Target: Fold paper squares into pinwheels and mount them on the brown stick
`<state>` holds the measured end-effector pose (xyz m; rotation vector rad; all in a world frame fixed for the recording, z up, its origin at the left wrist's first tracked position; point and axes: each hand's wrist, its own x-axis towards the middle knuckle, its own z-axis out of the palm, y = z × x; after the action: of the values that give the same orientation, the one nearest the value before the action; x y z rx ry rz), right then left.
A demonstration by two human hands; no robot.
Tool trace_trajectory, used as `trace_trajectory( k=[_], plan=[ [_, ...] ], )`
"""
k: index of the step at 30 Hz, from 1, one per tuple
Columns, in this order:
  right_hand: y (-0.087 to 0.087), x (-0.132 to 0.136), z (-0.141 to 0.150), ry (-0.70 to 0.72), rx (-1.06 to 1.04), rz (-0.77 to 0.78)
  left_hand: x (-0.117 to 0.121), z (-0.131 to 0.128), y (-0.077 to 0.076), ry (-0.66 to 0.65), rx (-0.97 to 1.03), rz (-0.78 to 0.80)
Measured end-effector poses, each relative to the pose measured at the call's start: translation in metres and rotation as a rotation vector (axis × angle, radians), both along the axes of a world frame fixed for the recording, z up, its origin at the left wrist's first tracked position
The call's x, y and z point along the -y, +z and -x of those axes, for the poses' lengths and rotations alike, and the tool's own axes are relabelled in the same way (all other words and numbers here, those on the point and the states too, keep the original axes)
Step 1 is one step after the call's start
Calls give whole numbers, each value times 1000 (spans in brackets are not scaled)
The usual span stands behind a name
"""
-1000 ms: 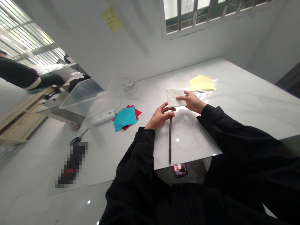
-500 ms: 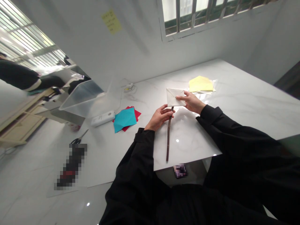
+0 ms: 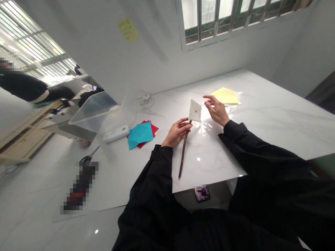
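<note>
Pinched near its upper end by my left hand [image 3: 178,132] is a dark brown stick [image 3: 183,153], slanting down toward the table's front edge. At the stick's top sits a folded white paper [image 3: 195,111] with crease lines and a small dark spot in its middle. How the paper joins the stick is hidden by my fingers. My right hand [image 3: 216,111] is just right of the paper, apart from it, fingers spread and holding nothing. Behind that hand lie yellow paper sheets [image 3: 225,96] with white ones under them.
Blue paper [image 3: 140,135] over red paper [image 3: 155,129] lies left of my hands, beside a white power strip [image 3: 116,134]. Farther left are scissors [image 3: 89,156] and a clear plastic bin [image 3: 89,109]. A person [image 3: 22,85] is at the far left. The white table [image 3: 264,115] meets a wall.
My right hand has let go of the white paper and opened beside it. The paper has turned, and the stick's lower end has swung left.
</note>
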<state>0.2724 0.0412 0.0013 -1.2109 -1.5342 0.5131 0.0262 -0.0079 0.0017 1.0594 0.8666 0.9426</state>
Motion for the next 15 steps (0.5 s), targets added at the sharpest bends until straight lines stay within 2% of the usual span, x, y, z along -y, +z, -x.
trace_trajectory(
  k=[4,10,12,15],
  plan=[
    [1,-2,-5,-20,149,21,-1,1,1,-1,8,-29],
    [-5,-2,-7,23,392,227,-4,4,1,63,49,-36],
    [-7,-3,-7,58,439,292,-6,5,0,88,69,-34],
    [-9,-3,-7,51,442,286,-8,6,-2,115,97,-29]
  ],
)
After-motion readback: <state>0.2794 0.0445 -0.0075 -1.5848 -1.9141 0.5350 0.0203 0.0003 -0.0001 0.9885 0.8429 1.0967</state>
